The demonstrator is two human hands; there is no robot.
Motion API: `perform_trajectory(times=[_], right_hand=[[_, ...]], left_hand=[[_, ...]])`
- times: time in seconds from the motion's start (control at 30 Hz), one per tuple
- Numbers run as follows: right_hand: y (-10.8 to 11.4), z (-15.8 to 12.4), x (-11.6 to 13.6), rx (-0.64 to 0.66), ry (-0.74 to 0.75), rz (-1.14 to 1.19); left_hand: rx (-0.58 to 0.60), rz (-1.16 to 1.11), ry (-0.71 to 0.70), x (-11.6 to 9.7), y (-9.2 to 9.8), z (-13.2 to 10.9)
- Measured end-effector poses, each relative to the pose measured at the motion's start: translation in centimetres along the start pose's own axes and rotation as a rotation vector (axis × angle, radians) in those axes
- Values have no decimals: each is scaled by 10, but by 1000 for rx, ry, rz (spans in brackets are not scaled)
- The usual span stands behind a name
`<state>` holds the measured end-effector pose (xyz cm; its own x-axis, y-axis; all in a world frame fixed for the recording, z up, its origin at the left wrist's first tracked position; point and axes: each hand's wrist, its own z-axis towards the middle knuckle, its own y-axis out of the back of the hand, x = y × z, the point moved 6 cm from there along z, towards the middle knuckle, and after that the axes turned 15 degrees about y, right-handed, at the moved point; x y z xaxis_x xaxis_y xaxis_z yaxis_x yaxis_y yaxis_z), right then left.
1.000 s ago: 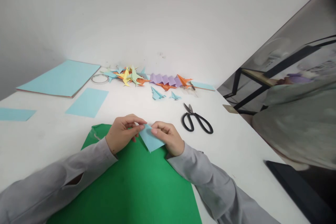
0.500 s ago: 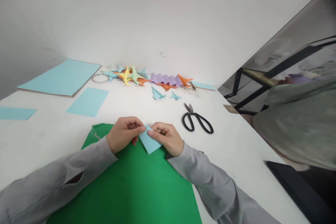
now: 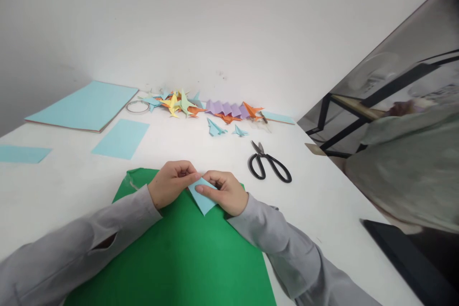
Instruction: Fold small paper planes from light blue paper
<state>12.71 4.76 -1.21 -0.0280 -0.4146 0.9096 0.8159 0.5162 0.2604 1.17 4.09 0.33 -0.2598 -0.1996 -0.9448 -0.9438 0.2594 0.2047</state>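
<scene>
Between my hands is a small folded piece of light blue paper, its pointed corner turned down over the green sheet. My left hand pinches the paper's upper left corner between thumb and fingers. On the right side my right hand grips it, the thumb lying flat across its face and the other fingers behind. The fingertips of both hands nearly meet at the top edge. Part of the paper is hidden under the right thumb and fingers.
Black-handled scissors lie open to the right. Behind are two small blue folded pieces and a colourful origami pile. A blue paper stack and a blue sheet lie left. Someone's pale clothing shows at right.
My right thumb has slid left and slightly down across the paper. The paper's lower point has dropped a little. My left hand has shifted slightly right.
</scene>
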Motion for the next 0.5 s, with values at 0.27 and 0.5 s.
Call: perform_trajectory(times=[0.27,0.5], right_hand=[[1,2,2,3,25,-46],[0,2,3,-10,52,-3]], left_hand=[[-10,46,-22,1,-3,1],[-111,96,-45,0,3,1]])
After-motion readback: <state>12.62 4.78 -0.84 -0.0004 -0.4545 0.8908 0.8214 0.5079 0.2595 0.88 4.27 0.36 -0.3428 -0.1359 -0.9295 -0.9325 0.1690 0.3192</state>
